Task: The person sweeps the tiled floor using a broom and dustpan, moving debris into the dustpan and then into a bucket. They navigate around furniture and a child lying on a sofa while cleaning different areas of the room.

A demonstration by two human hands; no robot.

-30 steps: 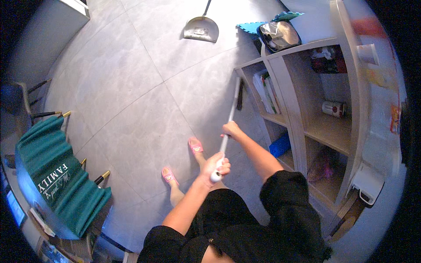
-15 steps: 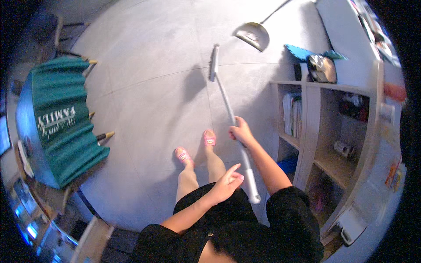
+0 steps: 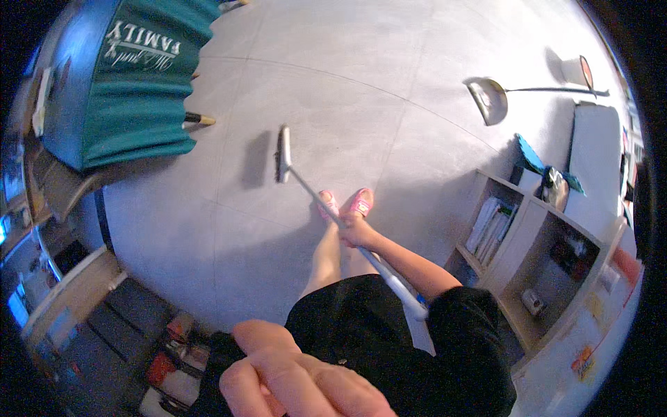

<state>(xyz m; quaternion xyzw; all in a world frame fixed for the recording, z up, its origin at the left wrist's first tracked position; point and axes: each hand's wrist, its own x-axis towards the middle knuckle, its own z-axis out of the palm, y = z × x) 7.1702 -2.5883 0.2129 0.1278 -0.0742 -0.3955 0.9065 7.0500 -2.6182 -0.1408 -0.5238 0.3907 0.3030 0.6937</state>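
Note:
My right hand is closed around the grey pole of a long-handled broom, in front of my legs. The broom reaches up and left from beside my right arm. Its narrow white head, edged with dark bristles, hangs over or touches the pale floor; which of these I cannot tell. My left hand is raised large and close at the lower edge, fingers bent. Its fingertips run out of the picture, so whether it holds anything is hidden. A long-handled dustpan rests on the floor at the upper right.
A green cloth-covered piece with wooden-tipped legs stands at the upper left. Wooden shelves with papers and small items line the right side. A white bin stands near the dustpan handle. Beside me at the lower left is a wooden-edged table.
My body and view have turned. The broom head has swung left, and the right hand still grips its pole. My left hand has risen from beside the pole toward the camera.

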